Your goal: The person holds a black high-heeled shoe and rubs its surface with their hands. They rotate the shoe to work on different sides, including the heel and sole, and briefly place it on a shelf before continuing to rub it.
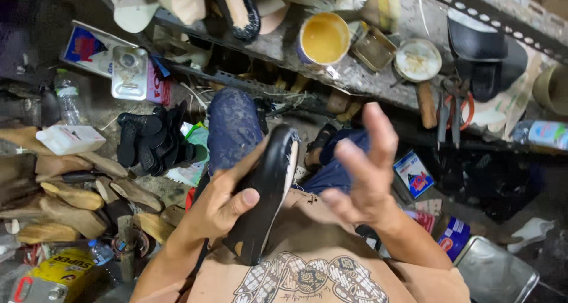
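Left hand (228, 199) grips a black sole (269, 190) (pale edge bare, apparently unglued); right hand (361, 173) hovers beside, fingers spread, empty; glue can (322, 38) sits open above.

The left hand (228, 199) is being held low over the lap, its fingers curled and its thumb pressed forward in a closed grip. The left forearm is being angled up from the lower left. The right hand (364, 173) is being raised beside it, palm turned inward, fingers spread and loosely bent, gripping nothing. The right forearm is being extended from the lower right.
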